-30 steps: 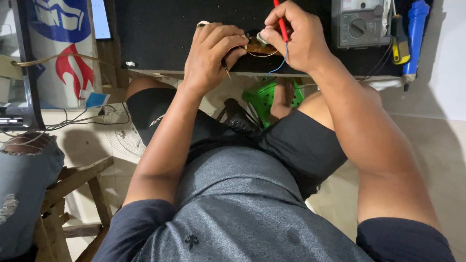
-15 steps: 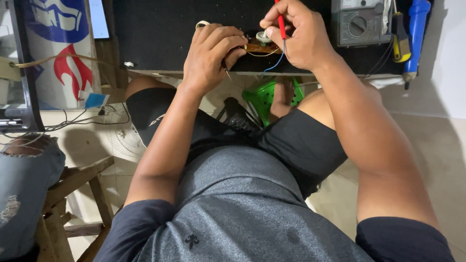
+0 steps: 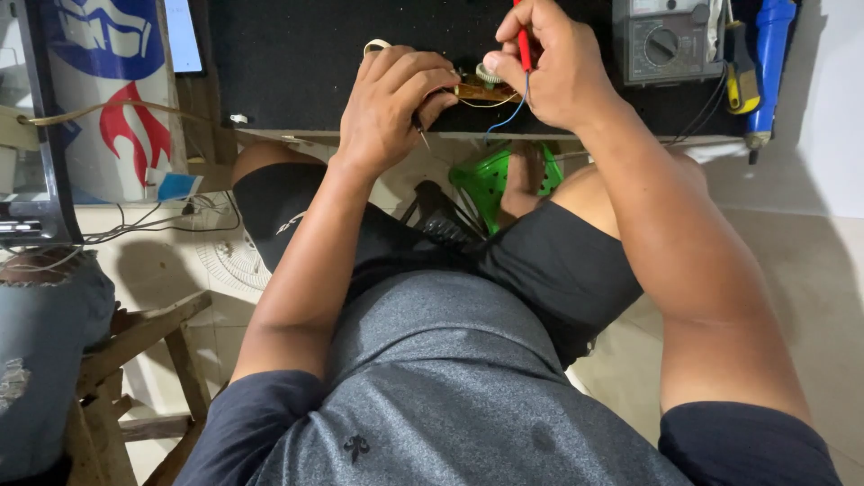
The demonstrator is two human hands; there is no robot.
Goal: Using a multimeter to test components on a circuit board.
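- The left hand point(image 3: 391, 103), upper centre of the frame, is curled shut over a dark probe with a thin metal tip point(image 3: 420, 133) that juts out below the knuckles; it also presses against the near end of a small brown circuit board point(image 3: 475, 88), apparently to keep the board from sliding.
- The right hand point(image 3: 558, 63), just right of it at the top edge, pinches a red probe point(image 3: 522, 40) between thumb and fingers, held upright like a pen so the tip comes down onto the board.
- The circuit board lies on the black bench mat point(image 3: 288, 63) between the two hands, close to the front edge of the bench; a blue wire point(image 3: 508, 115) hangs from it over that edge.
- A grey analogue meter point(image 3: 666, 40) stands at upper right, within view of the work, dial facing the person.
- A blue tool point(image 3: 769, 63) and a yellow-handled tool point(image 3: 740, 76) lie beside the meter, within reach but apart from the hands.
- A green plastic stool point(image 3: 490, 180) shows under the bench between the knees.
- Another person's jeans-clad leg point(image 3: 40, 360) sits at lower left, near a wooden stool point(image 3: 144, 333); it takes no part.
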